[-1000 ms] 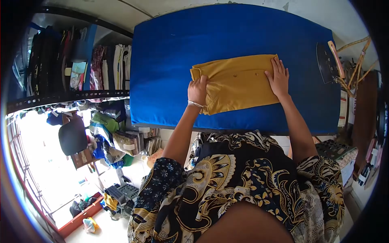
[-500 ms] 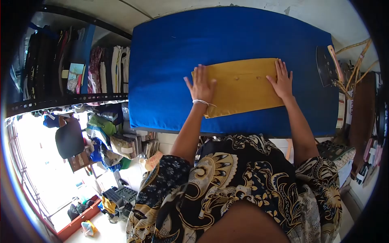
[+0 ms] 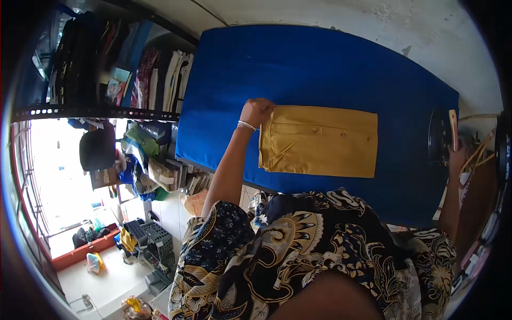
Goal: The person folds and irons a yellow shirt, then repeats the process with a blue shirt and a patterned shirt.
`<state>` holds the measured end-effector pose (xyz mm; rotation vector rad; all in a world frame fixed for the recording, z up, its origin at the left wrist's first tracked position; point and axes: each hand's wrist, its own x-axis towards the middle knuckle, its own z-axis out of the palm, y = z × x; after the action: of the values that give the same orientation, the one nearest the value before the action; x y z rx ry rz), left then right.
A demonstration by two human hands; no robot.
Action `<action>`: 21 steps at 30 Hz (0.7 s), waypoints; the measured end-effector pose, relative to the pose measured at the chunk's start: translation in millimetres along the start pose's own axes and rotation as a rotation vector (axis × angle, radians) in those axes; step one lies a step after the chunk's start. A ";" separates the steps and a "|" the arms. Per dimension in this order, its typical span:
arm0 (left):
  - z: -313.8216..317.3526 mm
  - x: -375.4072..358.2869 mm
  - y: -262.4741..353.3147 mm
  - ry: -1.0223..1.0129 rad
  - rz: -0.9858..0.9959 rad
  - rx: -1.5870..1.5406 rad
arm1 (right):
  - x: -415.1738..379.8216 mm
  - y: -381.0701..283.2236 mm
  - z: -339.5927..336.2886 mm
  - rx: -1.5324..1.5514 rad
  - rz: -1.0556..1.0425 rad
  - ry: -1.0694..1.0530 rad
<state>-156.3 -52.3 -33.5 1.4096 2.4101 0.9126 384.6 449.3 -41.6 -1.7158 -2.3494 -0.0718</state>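
Note:
A folded mustard-yellow garment with small buttons lies flat on the blue padded board. My left hand is closed at the garment's far left corner, pinching the fabric edge. My right hand is off the garment, far to the right at the board's end. It sits just below the handle of a dark iron that stands there. The picture's edge blurs its fingers, so their grip is unclear.
Shelves with hanging and stacked clothes run along the left of the board. Below them are piled bags and bundles, plastic crates on the floor, and cords beside the iron.
My right hand left the garment's right end and moved out to the iron. My left hand went from lying flat to closing on the left corner. The garment lies smoother and squarer.

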 end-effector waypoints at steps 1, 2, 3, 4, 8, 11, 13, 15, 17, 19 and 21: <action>1.5 -1.1 -0.7 0.060 0.032 -0.053 | 7.3 2.5 1.8 -0.002 -0.008 -0.002; 2.2 -3.8 -2.2 0.060 0.023 -0.059 | 14.0 6.1 0.9 0.329 0.021 -0.186; 2.8 -5.6 -6.7 0.070 0.009 -0.083 | 16.6 7.0 -4.0 0.658 0.057 -0.368; 0.4 -4.8 -9.4 0.084 0.005 -0.105 | 15.3 -1.9 -16.6 0.655 0.058 -0.360; 1.0 -8.8 -11.0 0.075 0.009 -0.110 | -27.0 -126.0 -113.0 0.895 0.356 -0.712; -0.2 -6.0 -15.3 0.067 0.124 -0.114 | -86.4 -194.5 -141.3 0.889 0.357 -0.780; 4.4 -5.5 -23.2 0.072 0.141 -0.126 | -129.9 -245.9 -151.7 0.850 0.299 -0.898; 7.2 -5.0 -31.0 0.107 0.178 -0.158 | -187.8 -328.3 -166.0 0.832 0.262 -0.906; 9.0 -7.7 -35.6 0.142 0.201 -0.188 | -228.4 -376.5 -128.9 0.897 0.306 -1.006; 0.2 -15.5 -38.3 0.184 0.206 -0.157 | -260.4 -429.6 -93.0 0.970 0.177 -1.027; -22.2 -33.5 -30.4 0.305 0.150 -0.141 | -253.1 -489.2 -94.0 0.915 -0.062 -1.100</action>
<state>-170.7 -100.3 -38.7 1.5092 2.4095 1.3978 9.9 43.5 42.5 -1.2618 -2.2738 2.0094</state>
